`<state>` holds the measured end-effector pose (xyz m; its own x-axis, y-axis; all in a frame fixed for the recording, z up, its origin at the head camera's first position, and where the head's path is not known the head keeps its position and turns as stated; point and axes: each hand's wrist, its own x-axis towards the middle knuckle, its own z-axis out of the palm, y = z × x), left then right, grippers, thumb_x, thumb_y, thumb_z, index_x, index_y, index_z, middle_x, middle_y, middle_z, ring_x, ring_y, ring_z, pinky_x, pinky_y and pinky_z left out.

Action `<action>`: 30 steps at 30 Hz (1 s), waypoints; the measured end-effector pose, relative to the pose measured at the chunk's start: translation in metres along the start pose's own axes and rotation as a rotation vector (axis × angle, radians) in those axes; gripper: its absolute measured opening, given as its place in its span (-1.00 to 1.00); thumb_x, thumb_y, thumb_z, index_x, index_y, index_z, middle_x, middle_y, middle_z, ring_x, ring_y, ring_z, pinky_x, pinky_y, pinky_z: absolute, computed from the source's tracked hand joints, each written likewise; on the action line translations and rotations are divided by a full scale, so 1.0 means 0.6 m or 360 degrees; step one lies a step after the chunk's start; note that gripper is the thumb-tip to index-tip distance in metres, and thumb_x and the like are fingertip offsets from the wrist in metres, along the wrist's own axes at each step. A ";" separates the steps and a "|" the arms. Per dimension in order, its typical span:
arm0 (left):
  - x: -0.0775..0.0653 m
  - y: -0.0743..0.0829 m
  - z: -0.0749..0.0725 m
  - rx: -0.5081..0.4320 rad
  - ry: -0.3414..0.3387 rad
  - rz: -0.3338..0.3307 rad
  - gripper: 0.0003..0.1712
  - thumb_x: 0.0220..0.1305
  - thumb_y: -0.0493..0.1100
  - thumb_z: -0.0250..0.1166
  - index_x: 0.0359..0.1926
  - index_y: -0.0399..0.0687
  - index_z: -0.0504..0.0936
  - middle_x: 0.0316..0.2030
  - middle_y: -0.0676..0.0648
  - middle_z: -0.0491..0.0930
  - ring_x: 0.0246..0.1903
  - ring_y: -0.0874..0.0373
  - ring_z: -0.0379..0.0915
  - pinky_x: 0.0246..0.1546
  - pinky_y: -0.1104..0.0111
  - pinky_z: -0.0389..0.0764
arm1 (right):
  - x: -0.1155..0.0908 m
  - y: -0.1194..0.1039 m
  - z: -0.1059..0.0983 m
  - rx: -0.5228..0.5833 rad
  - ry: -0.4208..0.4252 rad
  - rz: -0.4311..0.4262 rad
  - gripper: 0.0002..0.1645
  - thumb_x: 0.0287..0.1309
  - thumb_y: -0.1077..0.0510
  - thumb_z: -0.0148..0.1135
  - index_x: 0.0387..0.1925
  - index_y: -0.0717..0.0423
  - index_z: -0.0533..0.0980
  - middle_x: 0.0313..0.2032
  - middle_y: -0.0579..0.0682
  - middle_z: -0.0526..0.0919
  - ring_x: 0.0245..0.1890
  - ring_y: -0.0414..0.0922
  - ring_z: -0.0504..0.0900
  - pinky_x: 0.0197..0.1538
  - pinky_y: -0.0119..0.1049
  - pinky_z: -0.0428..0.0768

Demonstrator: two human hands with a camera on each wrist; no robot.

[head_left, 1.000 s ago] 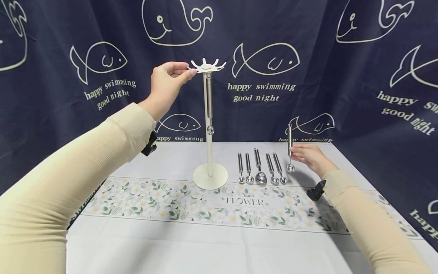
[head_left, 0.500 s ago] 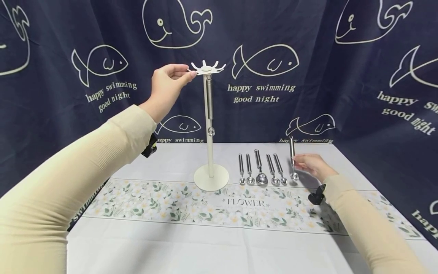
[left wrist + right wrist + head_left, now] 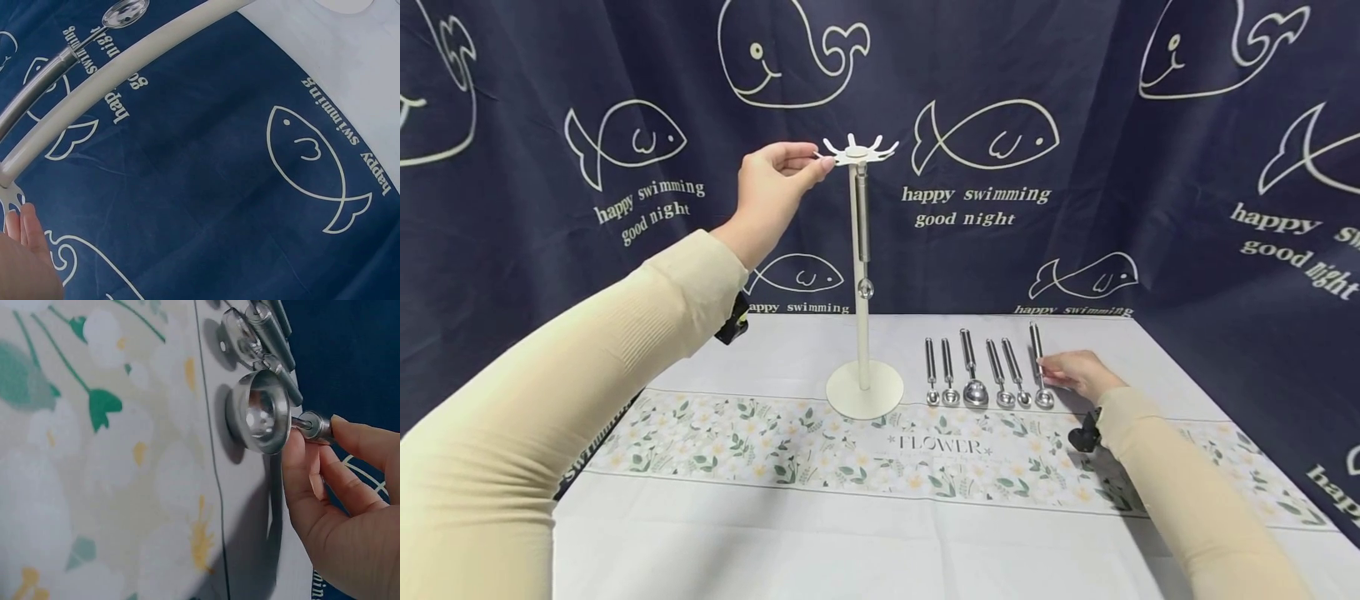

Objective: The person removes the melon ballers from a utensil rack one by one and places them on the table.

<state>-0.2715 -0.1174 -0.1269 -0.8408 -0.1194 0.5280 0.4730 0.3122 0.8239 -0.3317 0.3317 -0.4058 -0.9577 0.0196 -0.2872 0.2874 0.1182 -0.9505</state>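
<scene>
In the head view my left hand (image 3: pixel 778 196) pinches one arm of the star-shaped hook top of a white rack (image 3: pixel 862 333). A steel scoop (image 3: pixel 863 221) hangs from that top beside the pole; it also shows in the left wrist view. On the right, my right hand (image 3: pixel 1081 373) pinches the lower handle of a melon baller (image 3: pixel 1036 342), its handle pointing to the back of the table. Seen from the right wrist, thumb and fingers (image 3: pixel 353 440) grip the neck end of the handle behind the melon baller's round bowl (image 3: pixel 265 412), low over the white cloth.
Left of the right hand lies a row of several steel scoops (image 3: pixel 970 358), one with a larger bowl (image 3: pixel 975 393). A floral strip (image 3: pixel 760 442) runs across the white table (image 3: pixel 737 533). A dark blue curtain (image 3: pixel 880 75) with fish drawings hangs behind.
My right hand has lowered the melon baller from above the table down to the right end of the row. The left hand keeps its pinch on the rack's top.
</scene>
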 end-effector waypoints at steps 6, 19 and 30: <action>-0.001 0.001 0.001 0.0031 0.0000 -0.0006 -0.54 0.13 -0.07 0.45 0.05 -0.13 0.64 -0.25 -0.01 0.68 -0.22 0.27 0.65 -0.01 0.46 0.57 | 0.009 0.006 0.003 -0.0120 0.0075 0.0094 -0.78 0.24 0.34 0.17 -0.11 0.39 0.43 -0.61 -0.17 0.60 -0.58 -0.35 0.63 -0.26 -0.45 0.69; 0.000 0.001 0.001 0.0021 -0.0004 -0.0006 -0.53 0.14 -0.07 0.45 0.06 -0.13 0.63 -0.27 0.00 0.68 -0.22 0.24 0.66 -0.04 0.46 0.57 | 0.020 0.003 0.017 -0.0271 0.0211 0.0135 -0.89 0.18 0.36 0.20 -0.30 0.29 0.41 -0.69 -0.20 0.55 -0.68 -0.36 0.57 -0.39 -0.47 0.66; -0.001 -0.001 0.002 0.0007 0.0002 0.0013 -0.54 0.14 -0.08 0.44 0.05 -0.15 0.63 -0.32 0.04 0.67 -0.24 0.22 0.66 -0.07 0.47 0.57 | 0.023 0.001 0.021 -0.0243 0.0244 0.0139 -0.83 0.13 0.39 0.23 -0.23 0.40 0.47 -0.69 -0.18 0.56 -0.67 -0.33 0.59 -0.39 -0.46 0.67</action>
<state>-0.2717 -0.1166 -0.1281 -0.8366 -0.1179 0.5349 0.4788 0.3170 0.8187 -0.3448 0.3193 -0.4116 -0.9238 0.1855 -0.3351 0.3748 0.2580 -0.8905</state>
